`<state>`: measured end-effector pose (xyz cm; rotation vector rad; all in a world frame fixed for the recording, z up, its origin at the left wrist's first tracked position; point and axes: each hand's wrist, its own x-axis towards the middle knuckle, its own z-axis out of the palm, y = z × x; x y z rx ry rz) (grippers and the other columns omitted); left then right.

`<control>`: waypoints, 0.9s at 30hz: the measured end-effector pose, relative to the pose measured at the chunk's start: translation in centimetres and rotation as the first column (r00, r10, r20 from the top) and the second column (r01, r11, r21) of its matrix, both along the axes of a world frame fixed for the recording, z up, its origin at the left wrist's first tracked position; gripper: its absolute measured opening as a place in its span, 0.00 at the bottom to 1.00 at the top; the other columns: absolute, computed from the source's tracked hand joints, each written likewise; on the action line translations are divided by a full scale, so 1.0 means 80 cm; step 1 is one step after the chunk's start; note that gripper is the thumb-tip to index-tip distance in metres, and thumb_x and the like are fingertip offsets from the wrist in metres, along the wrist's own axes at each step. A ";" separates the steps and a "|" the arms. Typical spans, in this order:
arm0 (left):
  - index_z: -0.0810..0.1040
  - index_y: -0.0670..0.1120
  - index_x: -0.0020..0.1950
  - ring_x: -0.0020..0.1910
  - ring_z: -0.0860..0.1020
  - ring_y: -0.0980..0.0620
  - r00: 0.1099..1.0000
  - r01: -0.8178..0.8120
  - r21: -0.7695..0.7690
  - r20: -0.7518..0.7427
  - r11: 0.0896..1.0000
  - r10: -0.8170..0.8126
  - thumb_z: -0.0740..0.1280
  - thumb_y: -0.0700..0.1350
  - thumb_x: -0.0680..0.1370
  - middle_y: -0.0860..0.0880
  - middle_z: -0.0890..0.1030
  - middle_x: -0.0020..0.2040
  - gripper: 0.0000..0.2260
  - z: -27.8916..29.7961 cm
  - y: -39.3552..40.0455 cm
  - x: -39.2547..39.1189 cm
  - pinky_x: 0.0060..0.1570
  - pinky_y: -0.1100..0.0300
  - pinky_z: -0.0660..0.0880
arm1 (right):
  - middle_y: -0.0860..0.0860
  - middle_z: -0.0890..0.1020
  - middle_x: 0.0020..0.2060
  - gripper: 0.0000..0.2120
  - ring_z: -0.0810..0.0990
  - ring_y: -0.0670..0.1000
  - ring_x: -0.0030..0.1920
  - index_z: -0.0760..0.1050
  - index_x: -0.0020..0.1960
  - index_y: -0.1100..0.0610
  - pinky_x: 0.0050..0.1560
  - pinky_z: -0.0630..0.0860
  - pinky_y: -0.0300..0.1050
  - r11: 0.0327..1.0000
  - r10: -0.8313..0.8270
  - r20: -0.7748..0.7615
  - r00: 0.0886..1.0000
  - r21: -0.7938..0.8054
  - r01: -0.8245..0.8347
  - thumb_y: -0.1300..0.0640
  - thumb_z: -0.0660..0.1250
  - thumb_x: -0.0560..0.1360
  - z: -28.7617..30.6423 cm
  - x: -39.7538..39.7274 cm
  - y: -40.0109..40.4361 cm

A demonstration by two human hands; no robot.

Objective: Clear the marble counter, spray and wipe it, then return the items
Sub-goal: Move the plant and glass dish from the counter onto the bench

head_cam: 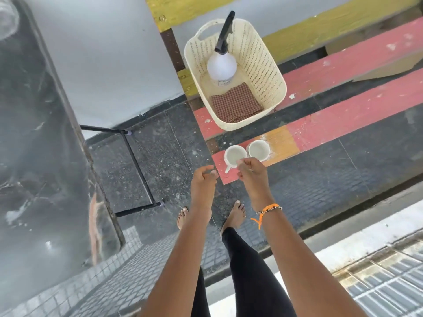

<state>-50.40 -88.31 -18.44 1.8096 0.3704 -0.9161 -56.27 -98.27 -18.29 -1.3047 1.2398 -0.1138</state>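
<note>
Spray bottle's (221, 65) label — too small; left cup's (235, 155) near rim — behind fingers.

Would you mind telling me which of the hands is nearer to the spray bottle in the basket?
Right, slightly. The right hand is at the cups, below the spray bottle; the left hand hangs lower and further left, over the floor.
</note>
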 end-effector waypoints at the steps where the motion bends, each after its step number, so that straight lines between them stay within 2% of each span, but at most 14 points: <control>1: 0.75 0.49 0.54 0.38 0.74 0.56 0.999 -0.031 -0.028 0.014 0.999 0.031 0.63 0.41 0.77 0.51 0.76 0.41 0.08 0.015 0.008 0.006 0.33 0.67 0.73 | 0.52 0.76 0.38 0.05 0.75 0.50 0.37 0.73 0.42 0.59 0.46 0.74 0.48 1.000 0.029 0.043 0.999 -0.002 -0.029 0.59 0.63 0.76 0.015 0.012 0.009; 3: 0.76 0.50 0.52 0.37 0.74 0.56 0.994 -0.095 -0.077 0.053 0.993 0.099 0.63 0.40 0.77 0.51 0.76 0.39 0.07 0.044 0.027 0.020 0.37 0.66 0.73 | 0.50 0.76 0.34 0.07 0.74 0.50 0.37 0.73 0.39 0.58 0.43 0.73 0.47 0.993 0.117 0.108 0.987 -0.025 -0.115 0.59 0.63 0.76 0.044 0.040 0.029; 5: 0.76 0.49 0.50 0.36 0.73 0.55 0.981 -0.163 -0.129 0.089 0.978 0.175 0.62 0.38 0.77 0.50 0.76 0.38 0.07 0.074 0.048 0.038 0.42 0.62 0.71 | 0.49 0.77 0.34 0.07 0.75 0.49 0.38 0.74 0.39 0.56 0.45 0.73 0.47 0.980 0.198 0.162 0.967 -0.034 -0.195 0.59 0.64 0.76 0.070 0.069 0.050; 9: 0.76 0.51 0.47 0.34 0.74 0.57 0.932 -0.283 -0.238 0.161 0.929 0.325 0.62 0.38 0.78 0.52 0.77 0.35 0.08 0.127 0.097 0.073 0.41 0.66 0.71 | 0.47 0.78 0.36 0.06 0.76 0.45 0.37 0.75 0.39 0.54 0.44 0.73 0.41 0.951 0.308 0.260 0.915 -0.051 -0.305 0.57 0.64 0.76 0.110 0.125 0.092; 13: 0.77 0.48 0.50 0.35 0.74 0.57 0.883 -0.344 -0.314 0.212 0.885 0.419 0.61 0.38 0.78 0.52 0.76 0.35 0.07 0.164 0.154 0.114 0.42 0.65 0.71 | 0.46 0.78 0.36 0.07 0.76 0.44 0.36 0.75 0.40 0.53 0.39 0.74 0.33 0.919 0.390 0.340 0.856 -0.089 -0.383 0.58 0.64 0.76 0.145 0.187 0.141; 15: 0.76 0.45 0.53 0.35 0.73 0.56 0.844 -0.405 -0.338 0.218 0.849 0.490 0.61 0.38 0.79 0.51 0.76 0.35 0.07 0.176 0.187 0.142 0.42 0.65 0.71 | 0.47 0.78 0.36 0.07 0.76 0.43 0.36 0.75 0.40 0.54 0.39 0.73 0.33 0.896 0.439 0.356 0.825 -0.104 -0.432 0.58 0.64 0.76 0.161 0.223 0.170; 19: 0.73 0.46 0.54 0.35 0.73 0.56 0.756 -0.546 -0.335 0.198 0.768 0.624 0.61 0.38 0.78 0.50 0.76 0.38 0.06 0.183 0.238 0.200 0.42 0.64 0.72 | 0.47 0.78 0.35 0.06 0.76 0.43 0.35 0.75 0.40 0.54 0.37 0.73 0.31 0.856 0.510 0.370 0.777 -0.125 -0.502 0.58 0.64 0.76 0.178 0.287 0.216; 23: 0.71 0.44 0.58 0.34 0.72 0.56 0.686 -0.623 -0.331 0.205 0.708 0.699 0.61 0.38 0.79 0.50 0.74 0.38 0.08 0.183 0.283 0.277 0.40 0.65 0.71 | 0.46 0.78 0.34 0.05 0.76 0.43 0.34 0.75 0.42 0.55 0.39 0.74 0.34 0.805 0.593 0.331 0.734 -0.206 -0.557 0.57 0.64 0.76 0.184 0.357 0.253; 27: 0.70 0.46 0.59 0.35 0.73 0.57 0.708 -0.596 -0.311 0.230 0.740 0.667 0.61 0.39 0.78 0.50 0.74 0.40 0.09 0.176 0.309 0.357 0.39 0.64 0.71 | 0.46 0.78 0.38 0.04 0.77 0.46 0.36 0.76 0.45 0.54 0.45 0.74 0.42 0.719 0.688 0.221 0.691 -0.335 -0.609 0.59 0.63 0.76 0.174 0.423 0.273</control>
